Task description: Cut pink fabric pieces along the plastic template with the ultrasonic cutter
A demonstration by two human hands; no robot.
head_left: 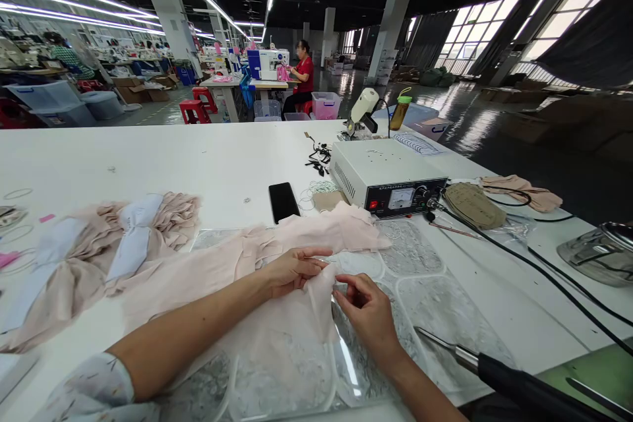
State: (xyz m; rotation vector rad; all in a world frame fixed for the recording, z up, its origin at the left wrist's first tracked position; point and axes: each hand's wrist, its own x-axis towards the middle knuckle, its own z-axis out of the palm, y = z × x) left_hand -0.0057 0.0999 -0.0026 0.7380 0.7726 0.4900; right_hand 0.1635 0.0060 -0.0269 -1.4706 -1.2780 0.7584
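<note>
Your left hand (295,271) holds the pale cloth (320,300) over a mat (438,303); your right hand (368,313) is at the cloth's edge, though whether it grips or sits just beside is hard to tell; past the cloth lies a phone (283,202), with a box (380,163) to its right; a black-handled tool (514,379) points in from your lower right; bundles (173,224) lie to your left; farther off, a person (303,74) in red sits at a sewing machine (273,66).

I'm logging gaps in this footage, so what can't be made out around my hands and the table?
All in the head view:
Left hand: part of its grip, hidden by the cloth.
Right hand: whether it touches the cloth, too small.
Meter: its reading, too small.
Black handle: end, cut off by the bottom edge.
</note>
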